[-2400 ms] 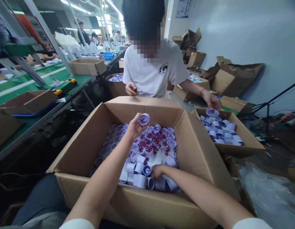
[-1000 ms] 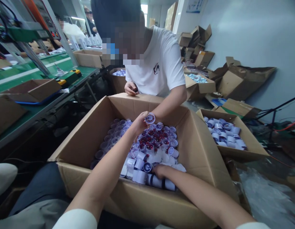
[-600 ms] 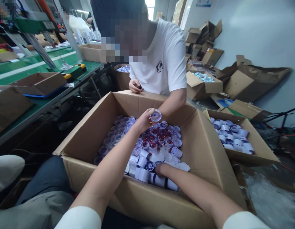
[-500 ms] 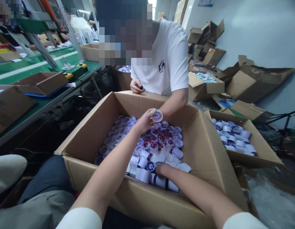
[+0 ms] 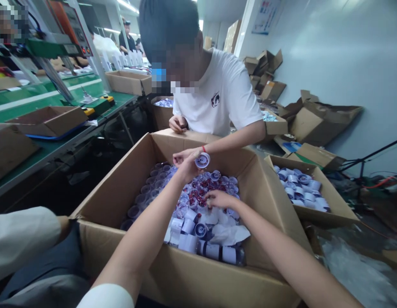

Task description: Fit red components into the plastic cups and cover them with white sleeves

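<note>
In my left hand [image 5: 187, 170], raised over a large cardboard box [image 5: 127, 237], is a white round plastic part [image 5: 202, 160], its open face with a central hub turned up. My right hand [image 5: 220, 199] hovers low over clear plastic cups [image 5: 232, 188] and small red pieces [image 5: 193, 193]. Its fingers are curled together at the tips; what they pinch is too small to make out. Nearer me in the box lie white cylindrical parts [image 5: 188, 243], some with dark bands, beside crumpled white paper [image 5: 230, 234].
Across the box leans a co-worker in a white T-shirt [image 5: 220, 92], one hand [image 5: 178, 124] at the far rim, the other arm reaching over the box. A smaller box [image 5: 341, 209] of white parts stands right. At left runs a green workbench [image 5: 121, 99] with cartons.
My right hand has risen from among the white cylinders and moved forward to the red pieces. My left hand still holds the white part. The co-worker's hand now shows beyond my left hand.
</note>
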Motion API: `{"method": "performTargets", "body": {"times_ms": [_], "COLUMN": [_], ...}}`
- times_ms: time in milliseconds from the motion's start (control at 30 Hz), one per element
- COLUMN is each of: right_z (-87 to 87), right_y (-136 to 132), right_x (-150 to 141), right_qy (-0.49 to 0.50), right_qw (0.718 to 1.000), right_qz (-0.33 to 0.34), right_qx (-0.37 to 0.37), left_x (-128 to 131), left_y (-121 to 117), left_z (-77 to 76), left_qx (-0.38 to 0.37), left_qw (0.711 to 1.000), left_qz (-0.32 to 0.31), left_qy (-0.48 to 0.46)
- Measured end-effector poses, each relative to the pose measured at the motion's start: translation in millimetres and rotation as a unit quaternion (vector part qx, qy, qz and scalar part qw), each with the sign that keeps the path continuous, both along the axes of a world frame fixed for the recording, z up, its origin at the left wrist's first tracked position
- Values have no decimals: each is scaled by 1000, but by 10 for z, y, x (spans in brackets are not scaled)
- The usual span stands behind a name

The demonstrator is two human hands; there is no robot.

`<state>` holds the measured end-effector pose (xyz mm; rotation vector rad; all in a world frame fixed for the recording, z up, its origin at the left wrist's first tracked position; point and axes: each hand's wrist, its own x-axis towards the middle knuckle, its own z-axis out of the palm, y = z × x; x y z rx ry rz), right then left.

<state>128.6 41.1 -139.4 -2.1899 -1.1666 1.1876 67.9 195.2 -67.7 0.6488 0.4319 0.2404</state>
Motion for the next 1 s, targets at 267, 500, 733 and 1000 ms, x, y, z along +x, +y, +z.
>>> {"method": "performTargets", "body": {"times_ms": [267,500,733,1000], "right_z": [603,455,417,314], "right_y": [-230,-246,-269,-225], "right_x": [-107,-128,-29,-33], "right_qy": [333,336,261,92], "right_qw": [819,752,764,848], "right_qz": [-284,-391,-440,-321], "right_qx": [371,411,393,411], "left_x": [-58,-167,-217,-173], "left_y": [43,-107,-227,-134], "left_z": [-1,-132,-96,-153], "left_qx": [80,191,194,156], "left_qw": [997,974,920,956], "left_qz": [0,-114,-341,-249], "left_qy": [-16,35,-12,-12]}}
